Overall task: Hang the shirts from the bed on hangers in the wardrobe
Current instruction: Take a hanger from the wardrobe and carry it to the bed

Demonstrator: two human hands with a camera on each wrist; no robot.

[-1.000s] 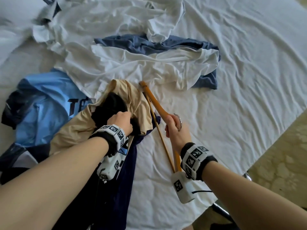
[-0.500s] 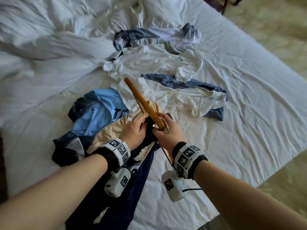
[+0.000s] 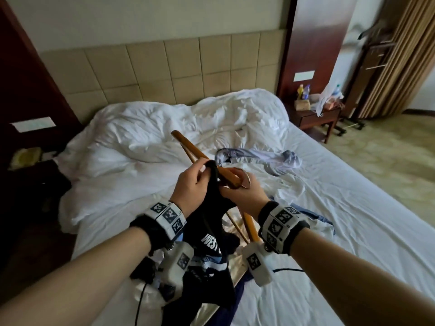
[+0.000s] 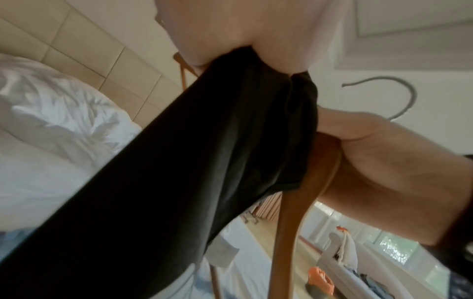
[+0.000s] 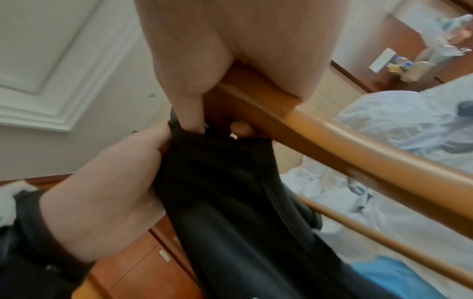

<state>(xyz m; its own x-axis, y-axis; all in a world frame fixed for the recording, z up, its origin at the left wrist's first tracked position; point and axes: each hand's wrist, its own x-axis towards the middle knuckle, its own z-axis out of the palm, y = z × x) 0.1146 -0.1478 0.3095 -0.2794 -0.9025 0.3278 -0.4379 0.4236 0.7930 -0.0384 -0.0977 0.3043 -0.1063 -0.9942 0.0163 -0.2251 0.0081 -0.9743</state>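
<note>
the hanger [image 3: 207, 161] is the landmark: it is held up above the bed [image 3: 353, 220], its long wooden arm running from the far tip, up and left, down toward the person. the right hand [image 3: 244, 191] is wrapped round its middle, just under the metal hook [image 3: 246, 182]. the left hand [image 3: 190, 184] sits just left of the hanger's middle, its fingers [image 3: 200, 164] pinching a bunched edge of the dark shirt [image 3: 211, 231], which hangs down from there in front of the near arm. in the right wrist view a right fingertip also touches that same edge.

i judge the shirt's opening must go over the hanger's far arm, so the left hand, nearer that tip, has to lead the cloth along the wood. whether the near arm is already inside the shirt cannot be told.

beyond the hanger, more shirts [image 3: 259, 156] lie crumpled on the bed beside the heaped duvet [image 3: 164, 123]. a nightstand [image 3: 315, 118] stands well right. nothing blocks the far tip.
</note>
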